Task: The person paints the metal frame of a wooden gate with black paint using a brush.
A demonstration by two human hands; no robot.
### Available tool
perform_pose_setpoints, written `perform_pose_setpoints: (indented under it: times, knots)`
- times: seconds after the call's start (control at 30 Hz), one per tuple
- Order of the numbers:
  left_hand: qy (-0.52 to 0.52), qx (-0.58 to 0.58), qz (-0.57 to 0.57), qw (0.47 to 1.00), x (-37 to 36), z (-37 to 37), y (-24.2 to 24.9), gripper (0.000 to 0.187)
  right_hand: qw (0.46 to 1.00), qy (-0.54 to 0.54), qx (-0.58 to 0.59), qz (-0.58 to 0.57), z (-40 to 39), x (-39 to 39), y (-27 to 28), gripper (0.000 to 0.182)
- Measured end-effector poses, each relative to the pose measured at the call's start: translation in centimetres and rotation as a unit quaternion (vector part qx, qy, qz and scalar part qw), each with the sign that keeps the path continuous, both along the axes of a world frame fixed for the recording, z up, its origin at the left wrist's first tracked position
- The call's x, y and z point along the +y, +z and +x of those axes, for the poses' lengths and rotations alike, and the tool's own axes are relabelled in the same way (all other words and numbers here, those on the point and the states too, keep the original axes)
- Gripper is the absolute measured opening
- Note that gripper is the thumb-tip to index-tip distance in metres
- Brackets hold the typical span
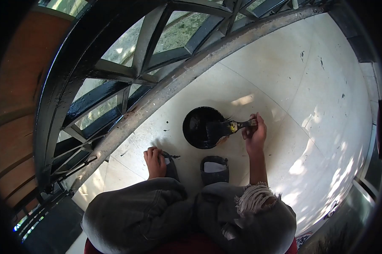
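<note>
My right hand [255,134] grips a paintbrush [238,125] by its handle, to the right of a round black paint container [190,134]. The brush has a yellow-marked ferrule, and its dark bristle end reaches over the container's rim and overlaps the black paint inside. Beside my left shoe [171,169], my left hand [154,162] is low with its fingers curled in; the palm is hidden, and I cannot tell what, if anything, is in it. My right shoe [215,170] is just below the container.
A black metal lattice gate [134,76] slants across the upper left, above a worn floor rail [174,78]. Pale floor tiles [275,84] carry dark paint specks. My bent knees [136,211] fill the lower middle. Brown panels [17,106] stand at far left.
</note>
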State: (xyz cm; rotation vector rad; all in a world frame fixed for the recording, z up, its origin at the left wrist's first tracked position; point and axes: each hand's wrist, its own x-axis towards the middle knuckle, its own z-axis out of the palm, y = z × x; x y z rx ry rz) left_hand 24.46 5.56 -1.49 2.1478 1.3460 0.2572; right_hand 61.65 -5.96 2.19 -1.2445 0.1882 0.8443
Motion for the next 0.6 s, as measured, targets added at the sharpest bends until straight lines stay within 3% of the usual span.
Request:
perform_pose_setpoints:
  times: [0.1, 0.2, 0.27, 0.3, 0.5, 0.57, 0.6]
  knots:
    - [-0.001, 0.002, -0.015, 1.000, 0.1, 0.2, 0.4, 0.018, 0.997, -0.023, 0.073, 0.001, -0.4, 0.1, -0.7, 0.033]
    - [0.001, 0.002, -0.020, 1.000, 0.2, 0.5, 0.6, 0.017, 0.985, -0.041, 0.151, 0.077, -0.5, 0.8, 0.0, 0.032]
    - [-0.001, 0.001, -0.003, 1.000, 0.1, 0.1, -0.1, 0.018, 0.961, 0.022, 0.191, 0.197, 0.2, 1.6, 2.4, 0.035]
    - [-0.005, 0.003, 0.005, 1.000, 0.1, 0.2, 0.0, 0.019, 0.958, 0.023, 0.200, 0.205, 0.3, 2.9, 4.1, 0.035]
    - [-0.002, -0.009, -0.026, 1.000, 0.2, -0.3, -0.4, 0.022, 0.962, 0.057, 0.097, 0.250, 0.7, 11.4, 11.4, 0.047]
    - [-0.002, -0.015, -0.031, 0.999, 0.2, -0.2, -0.1, 0.023, 0.940, 0.198, -0.058, 0.272, 0.7, 13.5, 11.7, 0.044]
    - [-0.002, -0.016, -0.032, 0.999, 0.3, -0.1, 0.0, 0.022, 0.944, 0.188, -0.042, 0.267, 0.2, 14.6, 12.0, 0.043]
